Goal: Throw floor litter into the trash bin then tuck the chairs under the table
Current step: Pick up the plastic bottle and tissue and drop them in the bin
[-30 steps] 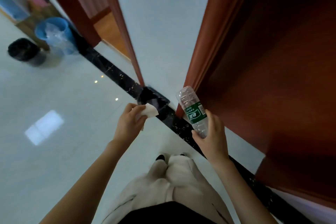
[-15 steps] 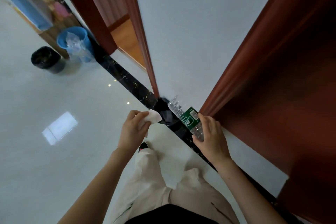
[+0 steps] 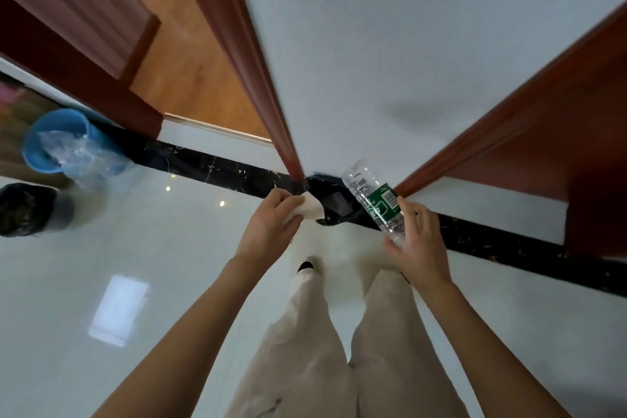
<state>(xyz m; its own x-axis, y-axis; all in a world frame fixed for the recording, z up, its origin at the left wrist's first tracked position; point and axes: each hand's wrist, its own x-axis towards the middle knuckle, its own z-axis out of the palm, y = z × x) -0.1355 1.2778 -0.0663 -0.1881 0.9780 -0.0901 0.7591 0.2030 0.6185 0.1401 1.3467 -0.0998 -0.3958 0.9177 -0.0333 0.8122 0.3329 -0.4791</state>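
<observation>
While I close in on target: black trash bin [image 3: 330, 205] on floor, dead ahead between both hands
left hand [image 3: 271, 227]: closed on tissue [image 3: 312, 209], nearer rim
right hand [image 3: 419, 241]: wrapped round bottle [image 3: 375, 202], base end; long axis tilts up-left over bin

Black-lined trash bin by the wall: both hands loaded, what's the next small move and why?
Probably release the crumpled white tissue from the left hand: it already hangs at the edge of the black-lined trash bin. The right hand holds the clear plastic bottle with the green label just beside the bin, so it could follow.
</observation>
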